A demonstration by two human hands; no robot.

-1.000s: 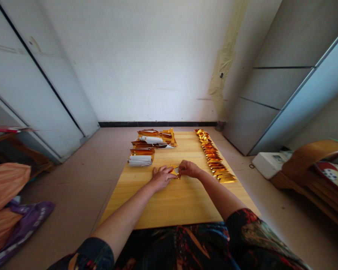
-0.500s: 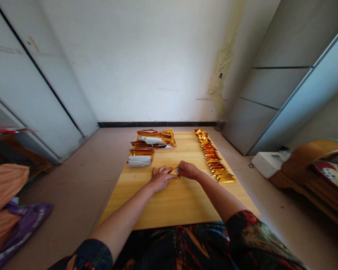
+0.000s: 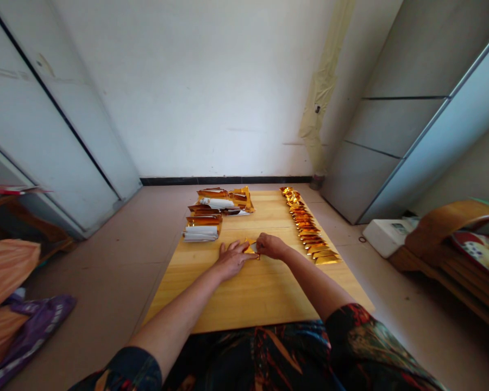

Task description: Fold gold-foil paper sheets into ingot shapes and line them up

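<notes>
Nearest, dark floral sleeves at 6 o'clock, both bare forearms reaching onto a pale wooden board with smooth grain, laid on the tiled floor. At board centre the left hand lies flat, fingers spread, pressing one side of a small gold foil paper; the right hand is closed in a pinch on its other edge at about 1 o'clock of the left. The step looks like creasing a fold: best to keep the left palm pinning the sheet flat and run the right fingertips firmly along the edge, since foil is slippery and springs back. The paper is shiny, thin and angular, mostly hidden by the fingers. At 2 o'clock, a long overlapping row of folded gold pieces, pointed and glossy. At 11 o'clock, stacks of gold and white sheets, flat rectangles. Beyond them, a plain white wall.
</notes>
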